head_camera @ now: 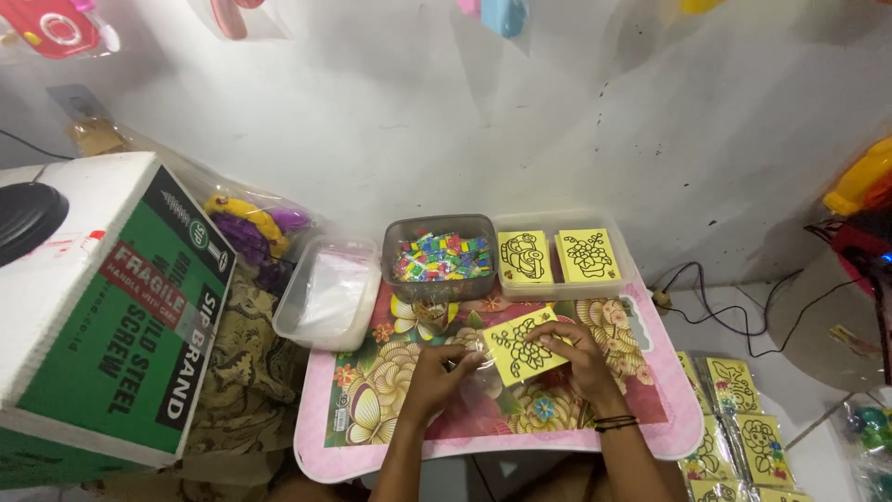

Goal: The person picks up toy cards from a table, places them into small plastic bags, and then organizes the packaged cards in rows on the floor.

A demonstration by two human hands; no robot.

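My right hand (pixel 582 361) grips a yellow card with a black flower outline (pixel 524 345), tilted over a small pink table with a floral top (pixel 650 409). At the card's lower left edge my left hand (pixel 444 368) pinches something thin and clear, likely a small plastic sleeve (pixel 485 364); I cannot tell for sure. Both hands are close together above the table's middle.
At the table's back stand a tub of small colourful pieces (pixel 440 255), a tray with two stacks of yellow cards (pixel 557 257) and a clear container of plastic sleeves (pixel 327 290). A large cardboard box (pixel 102 297) sits left. Bagged yellow cards (pixel 734 418) and cables (pixel 725 307) lie right.
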